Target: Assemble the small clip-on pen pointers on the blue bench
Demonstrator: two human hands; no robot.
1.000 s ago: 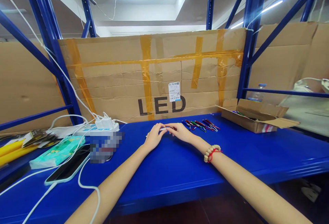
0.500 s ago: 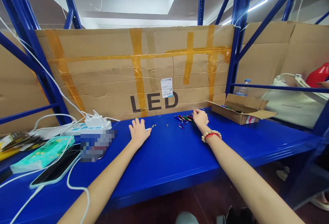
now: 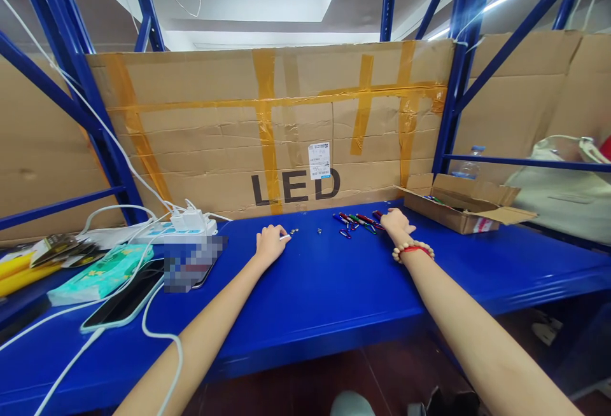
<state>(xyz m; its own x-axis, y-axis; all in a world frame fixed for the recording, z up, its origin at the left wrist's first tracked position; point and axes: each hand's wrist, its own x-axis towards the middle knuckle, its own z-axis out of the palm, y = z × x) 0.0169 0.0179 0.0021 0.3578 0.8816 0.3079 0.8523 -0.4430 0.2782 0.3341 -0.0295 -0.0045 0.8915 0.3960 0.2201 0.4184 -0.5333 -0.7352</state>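
My left hand (image 3: 270, 244) rests on the blue tabletop (image 3: 315, 295), fingers curled around a slim white piece (image 3: 285, 238) whose tip shows beside the thumb. Just past that tip lie small brass-coloured bits (image 3: 294, 231), with another tiny metal piece (image 3: 319, 231) farther right. My right hand (image 3: 397, 222), with a bead bracelet (image 3: 413, 250) at the wrist, is at the right end of a loose pile of coloured pens (image 3: 358, 220). Its fingers are closed at the end of a dark pen (image 3: 377, 214); the fingertips are partly hidden.
Right of my right hand stands an open cardboard box (image 3: 443, 203) with some pens inside. At left are a phone (image 3: 125, 298), a green tissue pack (image 3: 102, 273), a power strip (image 3: 157, 233) and white cables. A taped cardboard sheet (image 3: 214, 142) closes off the back.
My left hand's spread fingers have curled in around the white piece. My right hand has shifted slightly and tilted over the end of the pens. The whole view has swung a little left.
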